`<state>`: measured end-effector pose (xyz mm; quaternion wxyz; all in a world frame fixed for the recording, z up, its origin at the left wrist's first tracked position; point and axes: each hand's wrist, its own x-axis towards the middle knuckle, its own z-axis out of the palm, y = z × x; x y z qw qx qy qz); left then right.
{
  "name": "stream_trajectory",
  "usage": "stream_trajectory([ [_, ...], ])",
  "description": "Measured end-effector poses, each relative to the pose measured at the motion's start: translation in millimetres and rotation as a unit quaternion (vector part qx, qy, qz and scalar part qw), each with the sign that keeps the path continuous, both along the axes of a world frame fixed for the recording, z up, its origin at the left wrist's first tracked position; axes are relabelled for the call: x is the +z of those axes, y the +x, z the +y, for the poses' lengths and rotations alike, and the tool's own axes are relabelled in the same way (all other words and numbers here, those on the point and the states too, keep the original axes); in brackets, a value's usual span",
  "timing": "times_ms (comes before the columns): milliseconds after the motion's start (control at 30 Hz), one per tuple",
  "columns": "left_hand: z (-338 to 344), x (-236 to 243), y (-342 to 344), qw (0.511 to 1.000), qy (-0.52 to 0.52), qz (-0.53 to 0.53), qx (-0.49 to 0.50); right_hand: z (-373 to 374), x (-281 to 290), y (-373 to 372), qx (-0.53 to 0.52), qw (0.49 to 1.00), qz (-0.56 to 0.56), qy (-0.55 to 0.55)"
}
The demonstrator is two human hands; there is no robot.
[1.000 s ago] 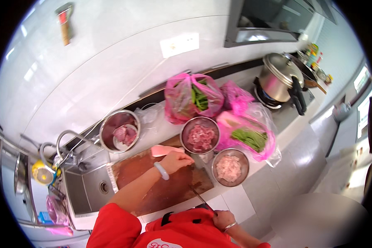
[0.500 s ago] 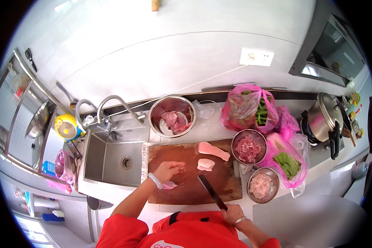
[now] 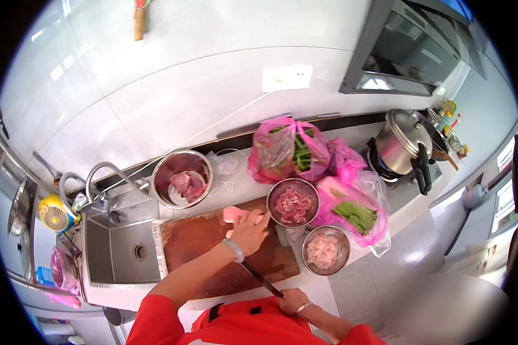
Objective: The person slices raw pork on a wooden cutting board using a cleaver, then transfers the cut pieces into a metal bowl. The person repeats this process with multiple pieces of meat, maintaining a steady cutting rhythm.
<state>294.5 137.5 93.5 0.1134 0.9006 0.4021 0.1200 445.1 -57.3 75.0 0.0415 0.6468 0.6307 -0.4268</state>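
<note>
My left hand [image 3: 249, 231] is stretched over the wooden cutting board [image 3: 193, 241]. Its fingers are extended above the pale pink slabs of meat, beside the metal bowl of cut red meat [image 3: 293, 204]. One meat slab [image 3: 232, 214] shows past the fingers; the other is mostly covered by the hand. Low on the right, my right hand [image 3: 294, 301] is closed round the handle of a dark-bladed knife [image 3: 261, 278], whose blade slants up-left over the board and passes under my left wrist. A second metal bowl holding pale minced-looking meat [image 3: 322, 251] stands right of the board.
Left of the board is a steel sink [image 3: 121, 253] with a faucet [image 3: 112, 168]. Behind stands a steel pot with larger meat chunks [image 3: 184, 187]. Pink bags of greens [image 3: 290, 150] crowd the back right, near a pressure cooker [image 3: 406, 138] on the stove.
My left hand has moved right across the board, from its left part to over the meat slabs. My right hand keeps the knife low. The view has turned to the right.
</note>
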Motion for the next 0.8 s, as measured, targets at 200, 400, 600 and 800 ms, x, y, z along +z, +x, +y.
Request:
stream_trajectory([
  [200, 42.0, -26.8, 96.5, 0.983, 0.146, 0.081, -0.08, -43.8, -27.4, 17.3, -0.078, 0.996, -0.027, -0.02],
  [400, 56.4, -42.7, 123.4, 0.946, 0.219, 0.191, -0.145, -59.0, -23.4, 30.2, -0.151, 0.988, -0.008, -0.028],
  [600, 45.4, -23.0, 100.6, 0.989, 0.04, 0.004, -0.145, -47.4, -25.2, 37.5, -0.116, 0.993, 0.012, -0.029],
  [800, 41.7, 21.1, 43.7, 0.831, -0.45, -0.309, 0.105, -26.1, -19.1, 32.2, -0.064, 0.998, 0.012, -0.009],
])
